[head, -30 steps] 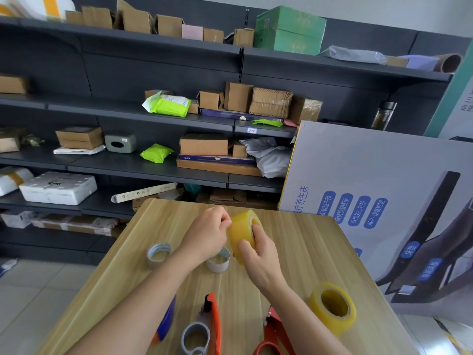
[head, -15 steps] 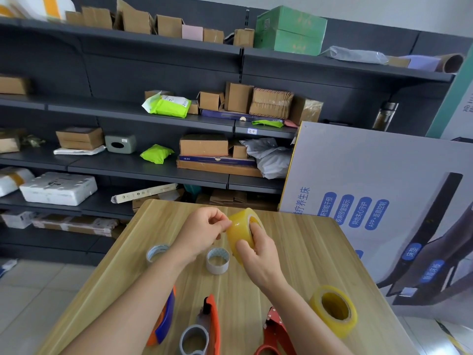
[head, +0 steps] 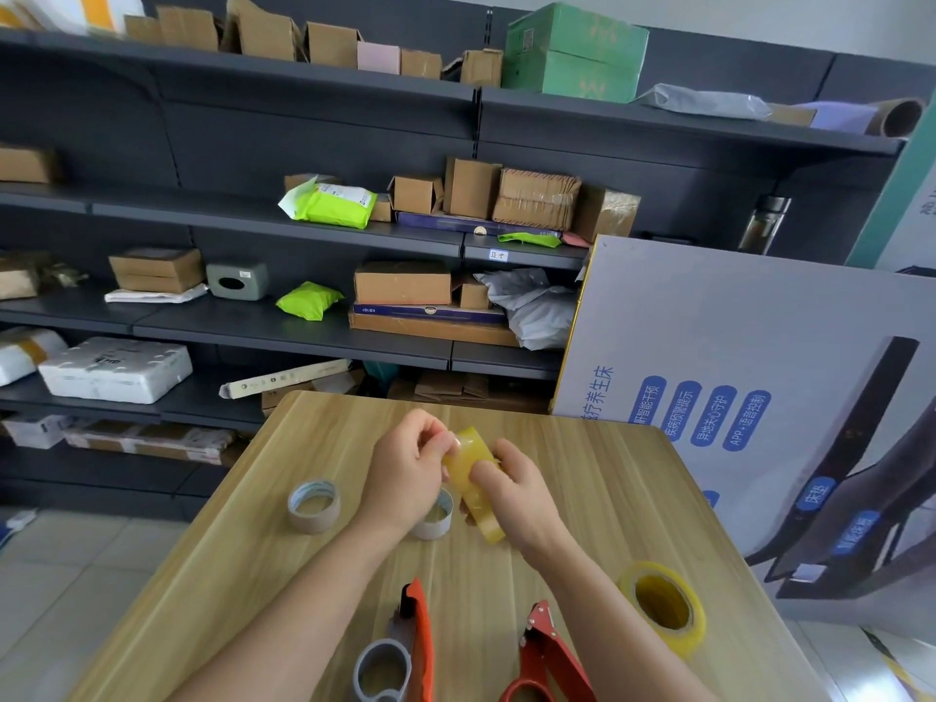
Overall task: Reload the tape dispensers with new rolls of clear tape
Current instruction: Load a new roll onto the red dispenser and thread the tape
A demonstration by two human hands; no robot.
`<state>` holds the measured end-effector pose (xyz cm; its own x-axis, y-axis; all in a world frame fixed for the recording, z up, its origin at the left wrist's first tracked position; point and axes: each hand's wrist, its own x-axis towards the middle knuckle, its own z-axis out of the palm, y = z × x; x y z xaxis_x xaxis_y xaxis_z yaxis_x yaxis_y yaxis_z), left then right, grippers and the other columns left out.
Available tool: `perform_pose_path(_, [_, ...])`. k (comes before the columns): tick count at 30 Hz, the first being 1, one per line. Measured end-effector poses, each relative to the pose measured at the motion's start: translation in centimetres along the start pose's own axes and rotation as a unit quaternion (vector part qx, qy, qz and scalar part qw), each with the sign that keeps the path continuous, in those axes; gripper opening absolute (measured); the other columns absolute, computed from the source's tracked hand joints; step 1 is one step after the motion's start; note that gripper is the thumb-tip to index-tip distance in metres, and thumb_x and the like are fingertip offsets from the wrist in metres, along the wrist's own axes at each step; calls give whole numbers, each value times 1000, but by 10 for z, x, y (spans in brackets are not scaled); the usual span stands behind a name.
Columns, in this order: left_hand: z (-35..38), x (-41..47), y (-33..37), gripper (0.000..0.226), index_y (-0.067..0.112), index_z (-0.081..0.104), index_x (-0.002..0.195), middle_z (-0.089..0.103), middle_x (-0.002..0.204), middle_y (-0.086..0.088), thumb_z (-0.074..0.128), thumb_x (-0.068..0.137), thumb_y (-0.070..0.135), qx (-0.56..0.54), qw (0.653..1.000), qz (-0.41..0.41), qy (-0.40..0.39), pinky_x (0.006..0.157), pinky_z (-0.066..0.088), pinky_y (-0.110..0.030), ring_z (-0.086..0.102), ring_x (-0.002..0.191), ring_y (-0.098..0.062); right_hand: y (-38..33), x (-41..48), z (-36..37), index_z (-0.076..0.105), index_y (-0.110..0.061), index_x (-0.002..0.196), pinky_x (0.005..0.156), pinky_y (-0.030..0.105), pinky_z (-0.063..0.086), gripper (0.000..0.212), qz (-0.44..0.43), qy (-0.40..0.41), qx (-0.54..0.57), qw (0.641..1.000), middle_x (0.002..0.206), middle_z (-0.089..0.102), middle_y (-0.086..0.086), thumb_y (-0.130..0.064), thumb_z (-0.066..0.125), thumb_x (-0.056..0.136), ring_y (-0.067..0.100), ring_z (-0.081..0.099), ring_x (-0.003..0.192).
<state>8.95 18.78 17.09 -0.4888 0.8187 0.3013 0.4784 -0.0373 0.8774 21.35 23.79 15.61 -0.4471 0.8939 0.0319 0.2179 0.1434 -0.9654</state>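
Above the table (head: 582, 478), right hand (head: 516, 491) grips the tape roll (head: 468, 473) while left hand (head: 410, 468) pinches its edge.

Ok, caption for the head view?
Right hand grips a tape roll over the table; left hand pinches its edge.

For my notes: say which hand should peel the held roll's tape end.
Left, probably: the left hand pinches the rim of the tape roll, while the right hand grips its body.

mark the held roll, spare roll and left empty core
held roll (head: 468, 456): head view, outer band between the hands
spare roll (head: 690, 634): head view, outer wall
left empty core (head: 314, 521): head view, front wall
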Motion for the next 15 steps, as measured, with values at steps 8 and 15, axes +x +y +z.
perform_pose_path(8, [-24,8,-1,42,7,74,100,66,83,0,39,91,-15,-41,975,24,-215,57,43,-12,54,59,-2,3,-1,-16,47,-23,48,56,28,29,20,57,-8,17,998,53,38,-13,-31,55,65,14,36,60])
perform_pose_path(15, [-27,11,-9,19,20,75,87,63,92,9,67,85,4,69,958,131,-247,68,51,-30,59,79,-8,7,2,-24,48,-15,63,59,30,34,19,118,-45,24,992,64,42,1,-33,56,64,17,41,59])
